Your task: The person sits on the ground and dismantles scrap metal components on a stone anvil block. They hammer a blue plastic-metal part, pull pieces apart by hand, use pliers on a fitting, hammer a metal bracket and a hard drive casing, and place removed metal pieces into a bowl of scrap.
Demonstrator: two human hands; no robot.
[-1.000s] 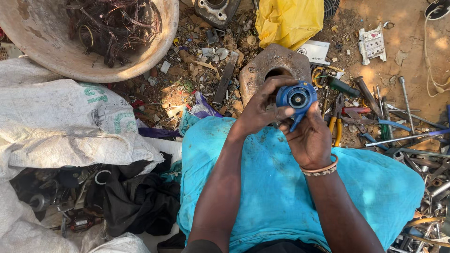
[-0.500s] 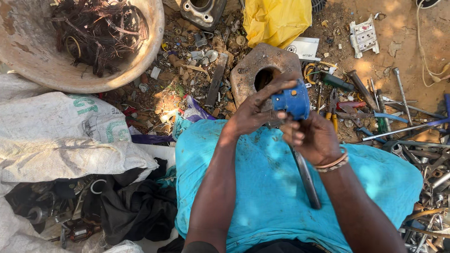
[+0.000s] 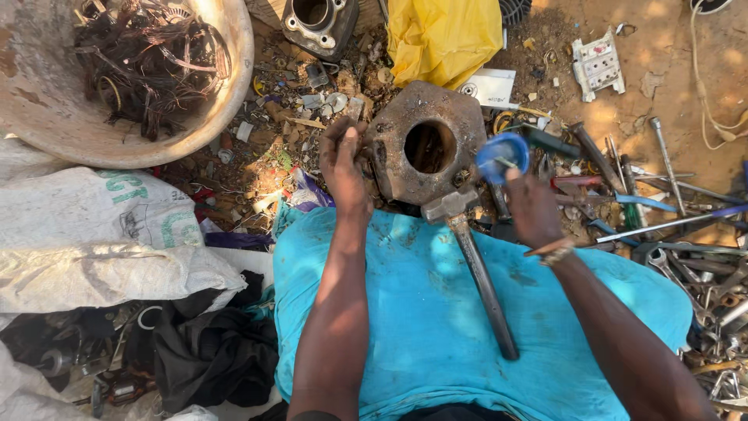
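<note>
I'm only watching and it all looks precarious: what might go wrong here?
The hammer lies loose on the sloping blue cloth, so it might slide off. The right hand holds the small blue part by fingertips only; it could drop among the scattered tools and be hard to find.

A white woven sack (image 3: 101, 234) with green printed lettering lies crumpled on the ground at the left, below a round basin. A yellow plastic bag (image 3: 444, 35) sits bunched at the top centre. Just below it, touching its lower edge, lies a small white rectangular card (image 3: 491, 87) with dark print.
</note>
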